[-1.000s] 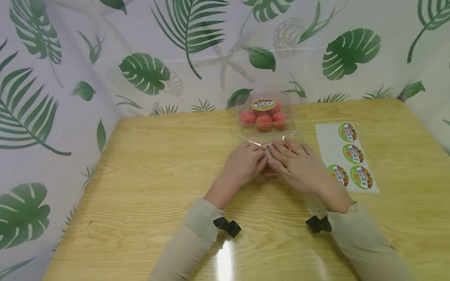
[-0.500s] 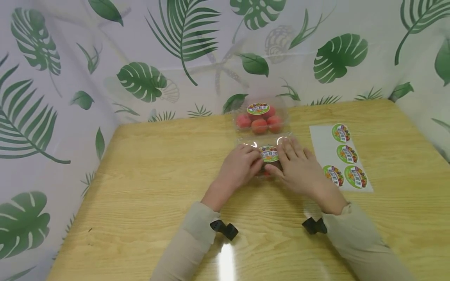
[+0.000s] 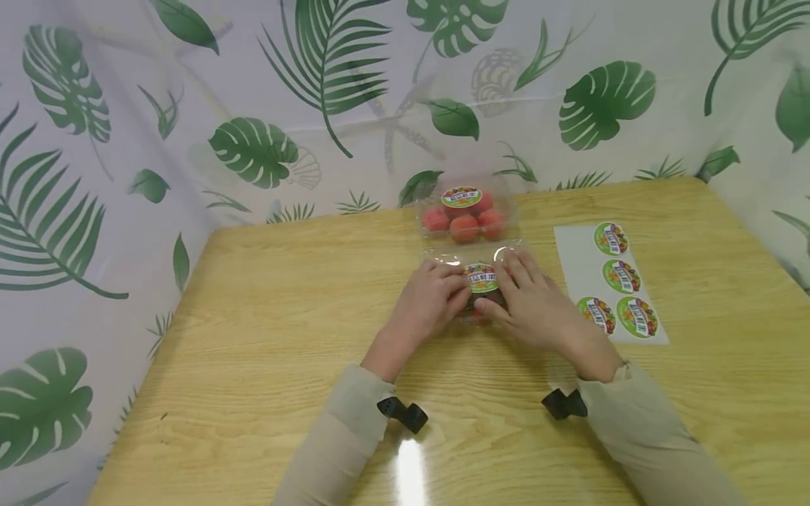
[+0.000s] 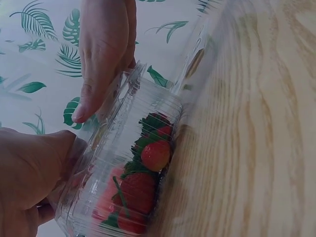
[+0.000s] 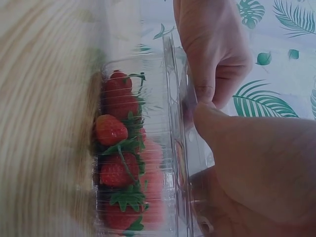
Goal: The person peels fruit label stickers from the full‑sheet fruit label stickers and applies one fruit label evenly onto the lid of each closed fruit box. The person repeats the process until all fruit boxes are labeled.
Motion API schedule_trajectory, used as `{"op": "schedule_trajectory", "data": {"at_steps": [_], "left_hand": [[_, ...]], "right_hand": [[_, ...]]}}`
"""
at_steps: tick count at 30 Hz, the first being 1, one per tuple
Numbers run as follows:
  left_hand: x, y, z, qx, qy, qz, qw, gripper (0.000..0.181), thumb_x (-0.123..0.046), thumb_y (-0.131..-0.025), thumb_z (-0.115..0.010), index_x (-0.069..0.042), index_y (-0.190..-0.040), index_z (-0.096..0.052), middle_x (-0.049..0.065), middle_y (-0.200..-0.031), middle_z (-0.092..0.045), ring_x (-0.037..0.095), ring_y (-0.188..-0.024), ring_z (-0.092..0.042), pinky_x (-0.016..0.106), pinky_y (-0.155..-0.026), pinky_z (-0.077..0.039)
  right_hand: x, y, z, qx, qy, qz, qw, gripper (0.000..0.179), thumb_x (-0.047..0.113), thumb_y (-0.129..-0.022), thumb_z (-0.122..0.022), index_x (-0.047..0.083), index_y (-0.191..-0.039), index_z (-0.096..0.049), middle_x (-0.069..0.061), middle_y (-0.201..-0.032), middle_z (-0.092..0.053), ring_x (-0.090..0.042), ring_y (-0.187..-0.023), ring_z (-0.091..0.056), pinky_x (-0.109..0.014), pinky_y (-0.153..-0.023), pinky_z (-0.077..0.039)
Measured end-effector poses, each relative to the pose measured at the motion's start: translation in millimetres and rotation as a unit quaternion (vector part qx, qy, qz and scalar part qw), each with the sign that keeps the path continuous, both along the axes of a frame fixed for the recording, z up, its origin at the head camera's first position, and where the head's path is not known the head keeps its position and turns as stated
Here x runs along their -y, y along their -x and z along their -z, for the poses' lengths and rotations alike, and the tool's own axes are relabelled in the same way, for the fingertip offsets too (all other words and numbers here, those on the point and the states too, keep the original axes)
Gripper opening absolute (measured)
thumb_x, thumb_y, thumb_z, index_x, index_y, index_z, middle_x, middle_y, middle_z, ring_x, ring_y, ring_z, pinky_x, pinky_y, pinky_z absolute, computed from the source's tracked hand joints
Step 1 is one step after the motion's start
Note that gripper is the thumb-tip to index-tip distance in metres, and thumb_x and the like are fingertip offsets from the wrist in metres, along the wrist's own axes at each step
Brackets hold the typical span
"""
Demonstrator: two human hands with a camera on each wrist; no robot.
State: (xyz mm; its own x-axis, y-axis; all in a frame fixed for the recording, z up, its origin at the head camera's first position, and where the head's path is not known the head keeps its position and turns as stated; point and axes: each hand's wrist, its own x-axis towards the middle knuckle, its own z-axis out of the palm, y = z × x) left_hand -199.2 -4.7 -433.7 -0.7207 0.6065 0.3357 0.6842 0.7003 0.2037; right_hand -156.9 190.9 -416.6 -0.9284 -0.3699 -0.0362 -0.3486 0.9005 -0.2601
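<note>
A clear plastic clamshell box [image 3: 465,251] lies on the table between both hands, its lid down. Strawberries [image 5: 118,170] with green leaves show through its ribbed side in both wrist views. On the lid is a round fruit sticker [image 3: 481,279]. My left hand [image 3: 422,302] rests on the lid's left part, fingers loosely bent, fingertips at the sticker's left edge. My right hand [image 3: 538,309] lies across the lid's right part with fingers extended, its thumb below the sticker. In the left wrist view the right hand [image 4: 103,54] is seen beyond the lid.
Behind stands another clear box [image 3: 506,211] of red fruit [image 3: 464,226] with the same kind of sticker. A white sheet [image 3: 579,260] with several round stickers lies on the right of the wooden table [image 3: 253,337]. A leaf-patterned cloth [image 3: 354,161] hangs behind.
The right hand has slid right and uncovered the sticker on the lid. The left hand has stayed almost in place on the box. The head view has shifted slightly.
</note>
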Motion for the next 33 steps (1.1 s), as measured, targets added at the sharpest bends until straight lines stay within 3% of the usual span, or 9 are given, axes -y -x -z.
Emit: {"op": "schedule_trajectory", "data": {"at_steps": [4,8,11,13,15,17,20,24,33], "left_hand": [[0.8,-0.3,0.9,-0.004,-0.030,-0.001,0.9995,0.019,-0.022,-0.096,-0.065,-0.008,-0.087,-0.075,0.004,-0.112,-0.074,0.021,-0.109,-0.061,0.029,-0.098,-0.047],[3.2,-0.6,1.9,0.001,-0.053,-0.001,0.9986,0.024,-0.021,-0.095,-0.067,-0.008,-0.076,-0.061,0.005,-0.094,-0.072,0.021,-0.097,-0.060,0.030,-0.089,-0.048],[4.4,-0.2,3.1,0.027,-0.074,-0.004,0.9968,0.016,-0.020,-0.095,-0.068,-0.006,-0.095,-0.063,0.009,-0.103,-0.066,0.024,-0.104,-0.057,0.034,-0.094,-0.047],[4.4,1.0,4.9,0.065,-0.090,-0.012,0.9937,0.031,-0.022,-0.095,-0.067,-0.003,-0.119,-0.058,0.015,-0.125,-0.059,0.029,-0.120,-0.052,0.039,-0.104,-0.043],[4.3,2.5,7.2,0.112,-0.100,-0.024,0.9884,0.055,-0.026,-0.097,-0.065,-0.003,-0.142,-0.043,0.022,-0.151,-0.038,0.036,-0.140,-0.036,0.045,-0.114,-0.033],[4.3,3.8,9.3,0.158,-0.105,-0.039,0.9810,0.071,-0.031,-0.099,-0.062,-0.006,-0.154,-0.025,0.025,-0.161,-0.014,0.038,-0.150,-0.015,0.048,-0.119,-0.023],[5.0,4.6,11.9,0.214,-0.118,-0.053,0.9682,0.089,-0.041,-0.098,-0.061,-0.012,-0.159,-0.004,0.022,-0.164,0.009,0.035,-0.152,0.004,0.050,-0.120,-0.016],[7.2,3.7,13.4,0.250,-0.154,-0.058,0.9541,0.113,-0.051,-0.088,-0.071,-0.021,-0.159,0.012,0.017,-0.164,0.018,0.031,-0.152,0.012,0.054,-0.118,-0.018],[6.7,0.9,13.4,0.258,-0.181,-0.060,0.9470,0.134,-0.050,-0.073,-0.086,-0.023,-0.158,0.015,0.018,-0.163,0.019,0.034,-0.150,0.017,0.058,-0.118,-0.012]], "right_hand": [[1,0.5,-1.1,0.014,0.007,0.009,0.9998,0.083,0.049,-0.105,-0.040,-0.014,-0.152,-0.013,-0.032,-0.160,-0.009,-0.048,-0.148,-0.001,-0.062,-0.115,-0.017],[0,1.4,0.3,0.010,0.015,0.033,0.9993,0.087,0.057,-0.101,-0.043,-0.008,-0.154,-0.019,-0.032,-0.161,-0.008,-0.049,-0.148,-0.003,-0.067,-0.113,-0.019],[-3,3.3,2.8,0.018,0.046,0.064,0.9967,0.091,0.065,-0.094,-0.050,0.000,-0.154,-0.027,-0.033,-0.160,-0.002,-0.053,-0.147,-0.005,-0.070,-0.108,-0.025],[-6,5.0,4.1,0.039,0.084,0.082,0.9924,0.093,0.068,-0.091,-0.054,0.004,-0.152,-0.027,-0.034,-0.160,0.006,-0.056,-0.145,-0.004,-0.071,-0.105,-0.029],[-8,7.5,5.5,0.055,0.118,0.081,0.9882,0.093,0.066,-0.089,-0.057,0.004,-0.151,-0.026,-0.035,-0.159,0.011,-0.057,-0.144,-0.002,-0.071,-0.102,-0.031],[-9,9.3,6.4,0.069,0.144,0.078,0.9841,0.094,0.064,-0.090,-0.059,0.003,-0.152,-0.022,-0.035,-0.158,0.014,-0.057,-0.144,0.001,-0.072,-0.102,-0.031],[-10,11.2,8.2,0.071,0.167,0.071,0.9809,0.098,0.058,-0.090,-0.063,0.002,-0.155,-0.016,-0.035,-0.158,0.014,-0.057,-0.144,0.004,-0.073,-0.105,-0.024],[-11,12.5,8.9,0.071,0.173,0.071,0.9798,0.110,0.052,-0.087,-0.071,0.001,-0.157,-0.005,-0.035,-0.158,0.014,-0.057,-0.144,0.003,-0.073,-0.105,-0.023],[-12,15.0,9.3,0.065,0.205,0.074,0.9737,0.124,0.043,-0.077,-0.085,-0.002,-0.156,0.000,-0.037,-0.158,0.004,-0.056,-0.145,-0.003,-0.072,-0.107,-0.023]]}}
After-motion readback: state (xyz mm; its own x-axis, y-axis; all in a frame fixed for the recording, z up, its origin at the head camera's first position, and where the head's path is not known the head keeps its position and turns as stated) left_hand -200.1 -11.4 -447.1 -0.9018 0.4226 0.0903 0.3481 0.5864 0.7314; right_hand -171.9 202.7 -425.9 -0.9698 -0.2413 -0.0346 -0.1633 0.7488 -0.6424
